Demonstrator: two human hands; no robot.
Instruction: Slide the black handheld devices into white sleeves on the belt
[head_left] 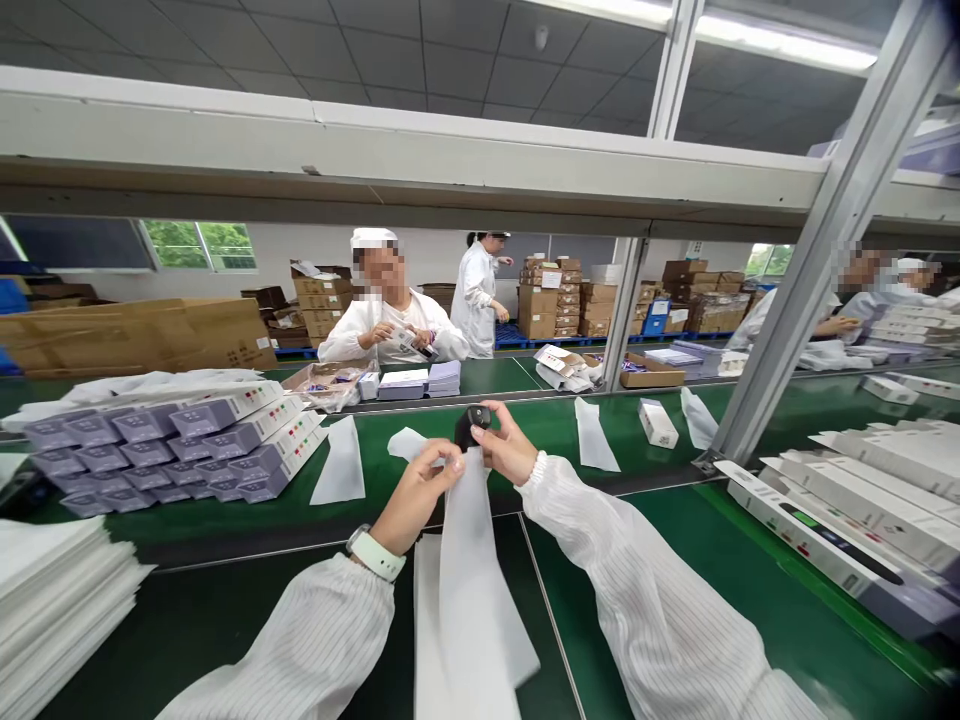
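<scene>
In front of me a long, thin white sleeve (472, 560) hangs down from between my hands. My left hand (420, 490), with a pale-banded watch on the wrist, is closed and pinches the sleeve's upper edge between thumb and fingers. My right hand (510, 440) is closed around a black device (471, 424) with a rounded end, right at the top of the sleeve. The lower part of the device is hidden, so I cannot tell how much of it is inside. Beneath them lie further white sleeves (427, 620).
Stacked purple-and-white boxes (150, 450) stand left, with a pile of white sleeves (60, 600) nearer. More long boxes (862, 510) lie right. Loose sleeves and a small box (658, 423) rest on the green belt (525, 480). A metal post (810, 240) rises at right; co-workers sit opposite.
</scene>
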